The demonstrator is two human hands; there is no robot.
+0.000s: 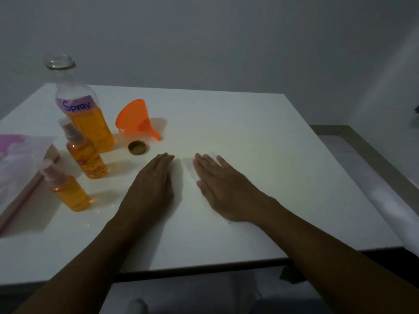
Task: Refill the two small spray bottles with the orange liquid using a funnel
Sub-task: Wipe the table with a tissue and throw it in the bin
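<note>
The left hand (154,180) lies palm down on the white table (260,137), fingers straight and held close together, holding nothing. The right hand (224,189) also lies flat, fingers straight and slightly fanned. It rests on a thin white sheet of paper (189,167), whose edge shows beyond the fingertips and again near the wrist. The two hands are near each other but do not touch, with bare tabletop between them.

Just beyond the left fingertips a dark gold cap (137,148) sits open side up. Behind it an orange funnel (136,118) lies on its side, spout pointing toward the person and to the right.

Left of the funnel stands a tall clear bottle (84,118) with its mouth uncovered and a purple label reading "Spray". Orange liquid (95,132) fills its lower part, up to about the label.

In front of the tall bottle stands one small spray bottle (87,157), and a second small spray bottle (68,191) stands nearer the person and further left. Both are upright with their spray tops on, and both show orange liquid high in the body.

A clear plastic bag (20,168) with pink trim lies at the table's left edge, just beside the nearer small bottle. A plain grey wall (226,41) rises behind the table.
</note>
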